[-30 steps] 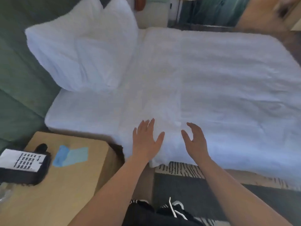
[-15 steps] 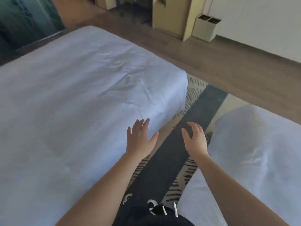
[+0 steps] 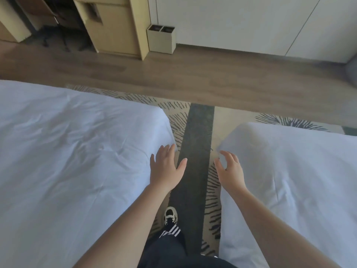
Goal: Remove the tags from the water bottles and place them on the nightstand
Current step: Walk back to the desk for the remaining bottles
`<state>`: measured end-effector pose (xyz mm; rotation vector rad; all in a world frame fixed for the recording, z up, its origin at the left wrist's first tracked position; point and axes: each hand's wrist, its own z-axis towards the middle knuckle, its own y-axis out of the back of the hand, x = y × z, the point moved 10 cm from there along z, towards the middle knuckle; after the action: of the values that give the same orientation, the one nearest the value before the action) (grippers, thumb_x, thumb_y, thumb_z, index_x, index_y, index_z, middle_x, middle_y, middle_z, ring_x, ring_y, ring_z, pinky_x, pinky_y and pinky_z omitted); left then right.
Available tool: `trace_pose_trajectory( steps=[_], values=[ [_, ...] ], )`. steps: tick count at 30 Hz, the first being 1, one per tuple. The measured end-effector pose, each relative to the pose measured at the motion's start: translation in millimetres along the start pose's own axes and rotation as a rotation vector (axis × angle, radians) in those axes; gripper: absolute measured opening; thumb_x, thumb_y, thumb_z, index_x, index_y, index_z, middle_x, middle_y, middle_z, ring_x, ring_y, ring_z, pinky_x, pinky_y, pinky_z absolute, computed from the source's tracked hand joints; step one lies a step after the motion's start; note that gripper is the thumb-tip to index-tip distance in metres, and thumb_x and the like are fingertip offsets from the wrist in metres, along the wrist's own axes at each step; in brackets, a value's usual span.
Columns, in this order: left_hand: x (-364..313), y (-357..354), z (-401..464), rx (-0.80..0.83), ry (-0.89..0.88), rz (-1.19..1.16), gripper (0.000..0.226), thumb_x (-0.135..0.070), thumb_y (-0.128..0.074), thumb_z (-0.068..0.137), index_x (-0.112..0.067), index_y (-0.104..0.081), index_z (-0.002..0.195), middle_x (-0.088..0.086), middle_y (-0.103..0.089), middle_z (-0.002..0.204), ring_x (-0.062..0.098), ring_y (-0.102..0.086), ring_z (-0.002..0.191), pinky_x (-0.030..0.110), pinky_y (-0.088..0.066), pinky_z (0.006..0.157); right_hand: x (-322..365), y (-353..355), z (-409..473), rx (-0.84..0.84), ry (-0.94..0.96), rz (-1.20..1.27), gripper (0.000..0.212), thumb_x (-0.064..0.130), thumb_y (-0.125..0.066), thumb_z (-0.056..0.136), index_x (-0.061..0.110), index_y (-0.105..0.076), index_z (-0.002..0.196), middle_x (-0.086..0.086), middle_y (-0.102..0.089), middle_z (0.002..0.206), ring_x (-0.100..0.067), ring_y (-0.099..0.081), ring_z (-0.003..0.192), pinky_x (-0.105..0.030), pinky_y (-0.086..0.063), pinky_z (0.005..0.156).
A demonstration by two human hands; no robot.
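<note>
While person stands in aisle between two beds, left hand (image 3: 166, 169) spread flat, grip wide, empty; right hand (image 3: 229, 170) loosely curled, apparently empty too. Left bed (image 3: 67, 161), right bed (image 3: 289, 180) white. Bottles, nightstand out of view.

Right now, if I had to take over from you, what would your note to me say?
Left hand: open, empty, held out over the gap between the two beds.
Right hand: open, fingers loosely curled, empty.
Where you are: standing on the rug between the left bed and the right bed, facing the wooden cabinet.
Job's things: no water bottles, tags or nightstand in view.
Done: nothing I can see.
Left: find the bottles, take off the tags, put them on the nightstand.
</note>
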<state>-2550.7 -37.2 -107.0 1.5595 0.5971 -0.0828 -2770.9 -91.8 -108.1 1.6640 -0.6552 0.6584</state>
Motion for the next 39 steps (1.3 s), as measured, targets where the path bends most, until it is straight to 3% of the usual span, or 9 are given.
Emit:
trace_pose_trajectory(
  steps=[5, 9, 17, 21, 25, 28, 32, 39],
  values=[
    [17.1, 20.1, 93.5, 0.01, -0.018, 0.023, 0.072, -0.066, -0.035, 0.089, -0.03, -0.022, 0.15, -0.002, -0.021, 0.16, 0.021, -0.017, 0.148, 0.05, -0.015, 0.119, 44.2, -16.3, 86.9, -0.051, -0.012, 0.021, 0.046, 0.039, -0.05, 0.096, 0.024, -0.045, 0.139, 0.001, -0.041, 0.147, -0.02, -0.044, 0.128, -0.028, -0.037, 0.098],
    [20.9, 30.6, 160.6, 0.026, -0.028, 0.028, 0.073, -0.066, -0.034, 0.089, -0.03, -0.021, 0.151, -0.001, -0.019, 0.161, 0.021, -0.015, 0.148, 0.049, -0.014, 0.119, 68.1, -24.5, 144.7, -0.074, -0.008, 0.016, 0.045, 0.038, -0.05, 0.096, 0.022, -0.047, 0.138, -0.001, -0.043, 0.145, -0.021, -0.044, 0.129, -0.031, -0.038, 0.099],
    [10.2, 28.2, 291.2, 0.051, -0.027, -0.038, 0.067, -0.057, -0.039, 0.094, -0.023, -0.025, 0.15, 0.002, -0.025, 0.159, 0.021, -0.017, 0.147, 0.051, -0.017, 0.117, 79.0, -35.4, 268.6, -0.051, -0.022, -0.004, 0.042, 0.035, -0.05, 0.096, 0.02, -0.049, 0.136, 0.0, -0.045, 0.142, -0.019, -0.044, 0.128, -0.025, -0.033, 0.091],
    [2.5, 27.7, 373.1, 0.034, -0.016, -0.035, 0.066, -0.055, -0.038, 0.096, -0.021, -0.024, 0.151, 0.002, -0.025, 0.159, 0.021, -0.017, 0.147, 0.051, -0.017, 0.117, 89.3, -39.0, 361.6, -0.043, 0.004, -0.016, 0.041, 0.034, -0.05, 0.096, 0.02, -0.051, 0.135, 0.0, -0.047, 0.141, -0.02, -0.046, 0.125, -0.028, -0.037, 0.092],
    [-8.6, 31.5, 470.0, 0.016, 0.051, -0.041, 0.066, -0.055, -0.035, 0.096, -0.021, -0.023, 0.152, 0.002, -0.025, 0.159, 0.021, -0.016, 0.147, 0.051, -0.014, 0.117, 114.3, -39.0, 473.3, 0.012, 0.076, -0.053, 0.041, 0.035, -0.05, 0.096, 0.018, -0.051, 0.134, -0.001, -0.049, 0.139, -0.025, -0.054, 0.115, -0.032, -0.043, 0.091],
    [-15.9, 40.0, 540.6, 0.002, 0.122, -0.03, 0.068, -0.058, -0.034, 0.096, -0.022, -0.021, 0.152, 0.001, -0.023, 0.16, 0.019, -0.015, 0.147, 0.05, -0.012, 0.118, 142.5, -30.5, 558.3, 0.054, 0.145, -0.125, 0.043, 0.037, -0.05, 0.096, 0.017, -0.05, 0.134, -0.002, -0.048, 0.139, -0.023, -0.048, 0.123, -0.028, -0.039, 0.089],
    [-16.4, 55.9, 620.8, -0.033, 0.192, -0.022, 0.068, -0.059, -0.032, 0.096, -0.024, -0.02, 0.152, 0.0, -0.021, 0.16, 0.018, -0.013, 0.148, 0.05, -0.011, 0.119, 186.6, -21.2, 653.6, 0.062, 0.241, -0.167, 0.04, 0.035, -0.05, 0.096, 0.02, -0.052, 0.132, -0.001, -0.048, 0.137, -0.023, -0.042, 0.127, -0.034, -0.04, 0.096],
    [34.4, 95.6, 704.1, -0.126, 0.359, 0.0, 0.069, -0.062, -0.027, 0.095, -0.023, -0.019, 0.152, 0.001, -0.022, 0.16, 0.019, -0.015, 0.147, 0.049, -0.014, 0.118, 263.4, -77.2, 758.3, 0.195, 0.356, -0.152, 0.04, 0.033, -0.049, 0.097, 0.018, -0.051, 0.133, -0.002, -0.046, 0.14, -0.023, -0.04, 0.129, -0.034, -0.039, 0.098]
  ],
)
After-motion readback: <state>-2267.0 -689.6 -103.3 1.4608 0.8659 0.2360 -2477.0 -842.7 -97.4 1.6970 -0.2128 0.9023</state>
